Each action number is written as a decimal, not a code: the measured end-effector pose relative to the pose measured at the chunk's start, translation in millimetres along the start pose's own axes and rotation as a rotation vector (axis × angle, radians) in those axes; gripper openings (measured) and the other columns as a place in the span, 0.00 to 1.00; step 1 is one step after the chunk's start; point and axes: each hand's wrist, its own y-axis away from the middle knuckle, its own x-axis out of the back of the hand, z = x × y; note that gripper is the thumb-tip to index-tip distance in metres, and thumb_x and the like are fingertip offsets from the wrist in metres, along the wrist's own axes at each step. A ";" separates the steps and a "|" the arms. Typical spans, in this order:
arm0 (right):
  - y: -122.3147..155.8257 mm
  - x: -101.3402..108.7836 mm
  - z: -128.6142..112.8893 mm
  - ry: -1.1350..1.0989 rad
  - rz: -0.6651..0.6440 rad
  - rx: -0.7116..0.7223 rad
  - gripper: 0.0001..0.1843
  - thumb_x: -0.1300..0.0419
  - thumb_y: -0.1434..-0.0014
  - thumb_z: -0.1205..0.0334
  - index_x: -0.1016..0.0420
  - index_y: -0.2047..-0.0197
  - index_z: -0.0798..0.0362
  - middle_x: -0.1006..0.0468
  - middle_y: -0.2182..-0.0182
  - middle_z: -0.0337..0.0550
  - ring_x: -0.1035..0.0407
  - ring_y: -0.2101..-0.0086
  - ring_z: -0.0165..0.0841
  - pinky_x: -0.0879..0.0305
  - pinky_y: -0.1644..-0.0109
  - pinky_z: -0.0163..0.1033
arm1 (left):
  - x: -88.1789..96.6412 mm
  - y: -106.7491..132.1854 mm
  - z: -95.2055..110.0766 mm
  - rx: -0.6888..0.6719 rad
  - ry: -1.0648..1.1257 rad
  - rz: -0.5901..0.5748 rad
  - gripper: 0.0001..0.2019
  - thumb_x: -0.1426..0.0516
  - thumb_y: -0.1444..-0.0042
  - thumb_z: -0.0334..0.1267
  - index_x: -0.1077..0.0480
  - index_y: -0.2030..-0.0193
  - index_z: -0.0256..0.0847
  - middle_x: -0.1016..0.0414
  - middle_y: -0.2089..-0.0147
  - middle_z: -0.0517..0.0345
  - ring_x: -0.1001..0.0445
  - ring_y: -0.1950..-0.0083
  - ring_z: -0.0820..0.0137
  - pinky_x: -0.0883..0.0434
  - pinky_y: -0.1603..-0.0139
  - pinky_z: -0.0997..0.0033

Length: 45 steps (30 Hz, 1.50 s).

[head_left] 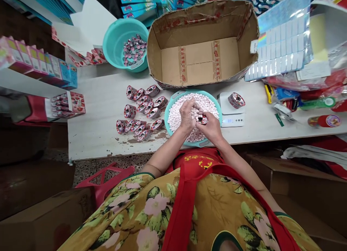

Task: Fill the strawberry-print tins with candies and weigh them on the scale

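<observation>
My right hand (211,127) is closed round a small heart-shaped tin (202,119), held over a teal basin (173,101) full of small white candies (207,102). My left hand (187,115) is cupped over the tin's opening, fingers pressed together on a few white candies. Both hands hover above the candies in the basin. Several more heart-shaped tins (142,108) lie in rows on the white table (100,110) to the left of the basin. One tin (236,100) sits on a small white scale (231,113) just right of the basin.
An open cardboard box (200,45) lies behind the basin. A second teal basin (116,41) at the back left holds several tins. Packaged goods and a knife clutter the right side. A display box of tins (66,104) stands at the left edge. A red stool (105,180) is below.
</observation>
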 end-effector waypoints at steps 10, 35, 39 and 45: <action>1.2 3.0 3.4 0.036 0.059 0.023 0.20 0.35 0.50 0.60 0.24 0.52 0.51 0.18 0.54 0.48 0.25 0.54 0.45 0.29 0.49 0.47 | -10.9 -3.5 -4.7 -0.006 -0.093 0.021 0.21 0.35 0.44 0.52 0.39 0.72 0.41 0.38 0.78 0.67 0.33 0.79 0.78 0.34 0.77 0.77; -7.4 8.5 11.7 -0.080 0.079 -0.007 0.20 0.33 0.50 0.53 0.24 0.55 0.52 0.18 0.57 0.48 0.26 0.58 0.42 0.31 0.52 0.44 | -28.2 -5.3 -4.0 0.010 -0.126 -0.088 0.19 0.40 0.38 0.54 0.34 0.69 0.41 0.42 0.83 0.68 0.34 0.82 0.76 0.39 0.79 0.76; -6.5 9.7 10.3 -0.115 0.076 -0.011 0.18 0.34 0.50 0.51 0.25 0.57 0.50 0.18 0.60 0.45 0.27 0.61 0.40 0.32 0.55 0.42 | -29.2 -5.0 -3.9 0.027 -0.119 -0.102 0.19 0.40 0.37 0.53 0.33 0.69 0.41 0.43 0.83 0.67 0.38 0.83 0.77 0.42 0.81 0.75; -5.5 4.1 13.1 -0.233 0.100 -0.016 0.16 0.33 0.52 0.51 0.27 0.62 0.51 0.21 0.64 0.41 0.29 0.64 0.36 0.34 0.58 0.39 | -29.7 2.3 2.0 0.041 -0.121 -0.140 0.18 0.40 0.37 0.53 0.32 0.69 0.40 0.41 0.83 0.66 0.32 0.81 0.75 0.37 0.78 0.76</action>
